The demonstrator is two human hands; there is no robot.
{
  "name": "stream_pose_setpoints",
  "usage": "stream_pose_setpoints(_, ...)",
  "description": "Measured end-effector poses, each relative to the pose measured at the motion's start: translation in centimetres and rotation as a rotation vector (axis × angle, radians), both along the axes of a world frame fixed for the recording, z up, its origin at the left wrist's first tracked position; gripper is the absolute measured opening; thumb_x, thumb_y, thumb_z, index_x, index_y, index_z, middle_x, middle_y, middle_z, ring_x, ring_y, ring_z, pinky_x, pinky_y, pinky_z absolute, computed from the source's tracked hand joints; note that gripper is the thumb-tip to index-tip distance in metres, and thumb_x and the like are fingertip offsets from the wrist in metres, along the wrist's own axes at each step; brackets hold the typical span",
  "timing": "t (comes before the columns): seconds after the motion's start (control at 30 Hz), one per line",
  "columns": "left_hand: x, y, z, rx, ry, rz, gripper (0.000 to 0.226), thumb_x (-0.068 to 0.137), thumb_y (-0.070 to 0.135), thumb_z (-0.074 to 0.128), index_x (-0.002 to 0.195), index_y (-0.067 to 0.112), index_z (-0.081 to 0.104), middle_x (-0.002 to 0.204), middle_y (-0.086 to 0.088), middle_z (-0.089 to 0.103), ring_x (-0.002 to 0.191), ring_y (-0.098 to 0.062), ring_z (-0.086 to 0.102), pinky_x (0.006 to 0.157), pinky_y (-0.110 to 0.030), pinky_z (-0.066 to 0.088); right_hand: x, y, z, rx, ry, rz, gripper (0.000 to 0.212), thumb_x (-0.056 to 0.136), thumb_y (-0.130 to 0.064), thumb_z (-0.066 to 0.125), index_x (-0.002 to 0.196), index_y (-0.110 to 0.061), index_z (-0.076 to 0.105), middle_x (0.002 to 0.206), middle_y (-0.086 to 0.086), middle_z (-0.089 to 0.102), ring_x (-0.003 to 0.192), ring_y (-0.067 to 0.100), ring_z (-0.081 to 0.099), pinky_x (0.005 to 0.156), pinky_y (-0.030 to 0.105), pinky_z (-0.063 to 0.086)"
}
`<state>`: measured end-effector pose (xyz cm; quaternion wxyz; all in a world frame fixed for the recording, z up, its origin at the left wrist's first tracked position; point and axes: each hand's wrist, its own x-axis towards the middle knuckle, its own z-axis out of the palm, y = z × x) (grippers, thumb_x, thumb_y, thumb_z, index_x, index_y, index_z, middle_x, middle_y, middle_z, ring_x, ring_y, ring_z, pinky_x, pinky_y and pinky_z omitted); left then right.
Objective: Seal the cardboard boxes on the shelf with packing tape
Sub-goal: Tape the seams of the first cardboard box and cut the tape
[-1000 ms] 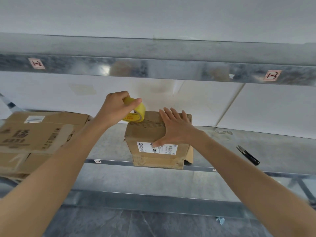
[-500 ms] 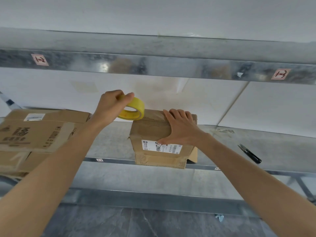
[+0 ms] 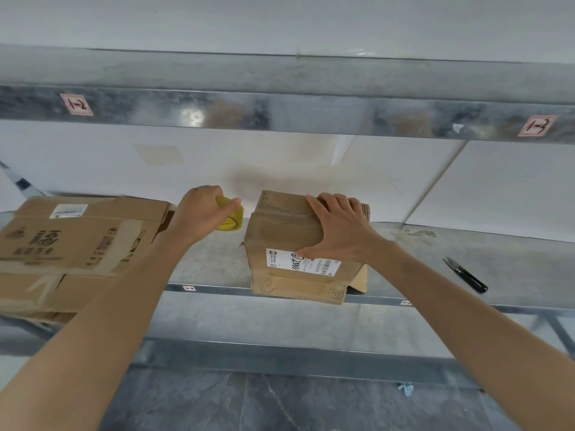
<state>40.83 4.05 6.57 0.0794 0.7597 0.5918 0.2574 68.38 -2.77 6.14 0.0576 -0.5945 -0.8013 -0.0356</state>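
A small worn cardboard box (image 3: 286,241) with a white barcode label stands at the front edge of the metal shelf (image 3: 214,265), partly overhanging it. My right hand (image 3: 339,231) lies over its top right with fingers spread across the top and the thumb down on the front face. My left hand (image 3: 202,213) grips a yellow roll of packing tape (image 3: 230,217) just left of the box, low over the shelf. A larger brown cardboard box (image 3: 74,241) sits at the left of the shelf.
Small black snips (image 3: 465,275) lie on the shelf to the right. A loose brown flap (image 3: 359,279) sticks out at the small box's lower right. The upper shelf beam (image 3: 286,113) runs overhead. Another shelf level and dark floor lie below.
My left hand has carried the tape roll from above the small box's top left corner down to its left side. My right hand has stayed on the box.
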Motion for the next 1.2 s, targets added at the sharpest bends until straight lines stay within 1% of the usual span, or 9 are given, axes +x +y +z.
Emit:
stream_pose_setpoints(0.3, 2.8, -1.6, -2.5, 0.045, 0.147, 0.003, 0.047, 0.091, 0.044, 0.055, 0.066, 0.006, 0.043, 0.065, -0.006, 0.046, 0.068, -0.029, 0.046, 0.061, -0.033, 0.027, -0.3, 0.2, -0.5, 0.035, -0.037, 0.009, 0.110, 0.057, -0.087, 0.042, 0.143, -0.022, 0.018, 0.134, 0.002, 0.034, 0.122, 0.025, 0.032, 0.107, 0.045, 0.023)
stream_pose_setpoints(0.47, 3.2, -2.2, -3.3, 0.082, 0.139, 0.058, 0.047, 0.091, 0.045, 0.053, 0.066, 0.007, 0.042, 0.063, -0.006, 0.045, 0.064, -0.026, 0.043, 0.061, -0.033, 0.029, -0.9, -0.9, -0.3, 0.026, -0.042, 0.018, 0.104, 0.071, -0.079, 0.044, 0.149, -0.021, 0.007, 0.156, 0.003, 0.010, 0.141, 0.025, 0.008, 0.113, 0.056, 0.004)
stream_pose_setpoints(0.6, 3.8, -2.7, -3.6, 0.119, 0.122, 0.104, 0.047, 0.091, 0.045, 0.056, 0.065, 0.008, 0.042, 0.062, -0.003, 0.043, 0.062, -0.024, 0.041, 0.060, -0.031, 0.027, -3.0, -3.6, -1.6, 0.078, -0.096, 0.047, 0.085, 0.089, -0.056, 0.039, 0.152, -0.013, 0.000, 0.160, 0.006, -0.003, 0.147, 0.023, -0.005, 0.114, 0.051, -0.009)
stream_pose_setpoints(0.67, 4.1, -3.1, -3.8, 0.123, 0.139, 0.101, 0.047, 0.090, 0.046, 0.056, 0.065, 0.009, 0.043, 0.061, -0.002, 0.044, 0.061, -0.023, 0.041, 0.059, -0.031, 0.027, -3.8, -4.4, -2.3, 0.052, -0.106, 0.026, 0.086, 0.090, -0.060, 0.035, 0.152, -0.011, -0.001, 0.160, 0.005, -0.005, 0.147, 0.021, -0.006, 0.114, 0.049, -0.009)
stream_pose_setpoints(0.8, 4.0, -3.7, -4.1, 0.088, 0.067, 0.103, 0.048, 0.091, 0.048, 0.054, 0.066, 0.009, 0.043, 0.062, 0.001, 0.043, 0.061, -0.021, 0.041, 0.060, -0.031, 0.027, -5.6, -5.0, -2.4, 0.073, -0.024, -0.120, 0.099, 0.080, -0.077, 0.029, 0.151, -0.010, 0.010, 0.160, 0.004, 0.003, 0.147, 0.019, -0.002, 0.111, 0.050, -0.016)
stream_pose_setpoints(0.87, 4.0, -4.1, -4.1, 0.068, 0.026, 0.100, 0.047, 0.091, 0.050, 0.053, 0.065, 0.012, 0.042, 0.061, 0.004, 0.041, 0.060, -0.019, 0.041, 0.058, -0.031, 0.026, -7.0, -5.3, -2.5, 0.100, 0.049, -0.214, 0.102, 0.075, -0.081, 0.027, 0.149, -0.010, 0.017, 0.159, 0.005, 0.011, 0.147, 0.021, 0.004, 0.111, 0.053, -0.014)
stream_pose_setpoints(1.0, 4.1, -5.0, -4.0, -0.029, -0.041, 0.120, 0.047, 0.090, 0.055, 0.050, 0.062, 0.019, 0.037, 0.060, 0.005, 0.044, 0.054, -0.011, 0.040, 0.049, -0.029, 0.023, -9.3, -5.7, -2.7, 0.160, 0.153, -0.366, 0.100, 0.071, -0.083, 0.033, 0.145, -0.016, 0.026, 0.154, 0.006, 0.024, 0.145, 0.027, 0.009, 0.110, 0.059, -0.003)
stream_pose_setpoints(1.1, 3.8, -5.7, -4.3, -0.154, -0.143, 0.114, 0.034, 0.088, 0.046, 0.047, 0.069, 0.018, 0.043, 0.067, 0.002, 0.051, 0.060, -0.011, 0.046, 0.048, -0.027, 0.027, -9.5, -5.9, -2.8, 0.180, 0.117, -0.408, 0.098, 0.072, -0.083, 0.027, 0.144, -0.017, 0.031, 0.154, 0.008, 0.025, 0.145, 0.029, 0.009, 0.109, 0.061, -0.004)
stream_pose_setpoints(1.2, 3.5, -6.5, -3.8, -0.318, -0.249, 0.064, 0.024, 0.075, 0.039, 0.042, 0.074, 0.016, 0.049, 0.070, 0.000, 0.053, 0.062, -0.014, 0.049, 0.051, -0.028, 0.030, -8.7, -6.0, -2.9, 0.189, 0.115, -0.378, 0.089, 0.077, -0.073, 0.031, 0.143, -0.013, 0.033, 0.154, 0.008, 0.026, 0.146, 0.027, 0.010, 0.109, 0.061, -0.007)
